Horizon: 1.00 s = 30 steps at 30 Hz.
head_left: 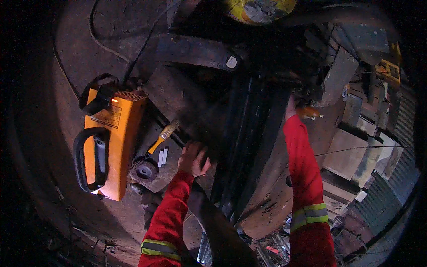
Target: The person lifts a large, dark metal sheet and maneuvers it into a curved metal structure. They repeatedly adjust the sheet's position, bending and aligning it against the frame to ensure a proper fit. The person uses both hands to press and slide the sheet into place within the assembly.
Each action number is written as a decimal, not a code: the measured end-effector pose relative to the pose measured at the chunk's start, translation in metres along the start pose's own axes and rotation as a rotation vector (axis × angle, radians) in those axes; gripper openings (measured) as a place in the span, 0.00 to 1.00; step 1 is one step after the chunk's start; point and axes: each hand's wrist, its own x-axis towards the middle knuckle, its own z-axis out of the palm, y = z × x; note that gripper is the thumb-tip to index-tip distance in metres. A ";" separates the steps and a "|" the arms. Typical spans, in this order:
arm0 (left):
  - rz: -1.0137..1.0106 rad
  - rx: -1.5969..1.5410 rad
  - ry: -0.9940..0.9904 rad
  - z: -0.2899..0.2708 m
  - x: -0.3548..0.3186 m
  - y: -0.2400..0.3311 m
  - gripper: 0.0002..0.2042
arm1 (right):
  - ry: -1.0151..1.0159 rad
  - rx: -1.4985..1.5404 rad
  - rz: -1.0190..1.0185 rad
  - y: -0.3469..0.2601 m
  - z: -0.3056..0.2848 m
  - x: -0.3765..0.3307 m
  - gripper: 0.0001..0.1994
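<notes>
My left hand (194,159) rests near the middle, its fingers loosely bent and apart, beside a long dark metal beam (242,147). Nothing shows in its grasp. To its left lie a brush (159,139) with a yellow handle, two white sticks (163,157) and a round flap disc (144,170). On the far side of the beam, my right arm reaches forward into shadow. Only a sliver of my right hand (291,108) shows; its fingers are hidden. An orange object (310,112), too dim to name, sits just right of it.
An orange box-shaped machine (111,142) with a black handle and a small light stands at the left. A dark cable (144,44) runs behind it. A flat metal bar (195,51) lies ahead. Metal plates (351,151) are piled at the right; a yellow round object (262,10) is at the top.
</notes>
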 end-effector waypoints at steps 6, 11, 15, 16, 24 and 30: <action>0.007 0.028 0.003 0.003 0.001 0.005 0.20 | 0.089 -0.170 -0.032 0.006 -0.006 -0.008 0.25; -0.026 0.032 -0.034 -0.001 -0.002 -0.001 0.20 | 0.203 -0.066 0.048 0.029 0.001 -0.017 0.23; 0.030 -0.012 0.007 0.009 0.006 0.014 0.20 | 0.231 -0.394 0.036 0.037 -0.063 0.001 0.21; 0.021 0.031 0.003 0.005 0.003 0.006 0.19 | 0.215 -0.326 0.042 0.046 -0.052 0.000 0.21; 0.047 0.041 0.017 -0.004 0.004 0.003 0.19 | 0.163 -0.142 0.078 0.041 -0.025 -0.022 0.19; 0.075 0.050 0.014 -0.004 0.013 0.012 0.20 | 0.285 0.024 0.066 0.054 -0.038 -0.016 0.16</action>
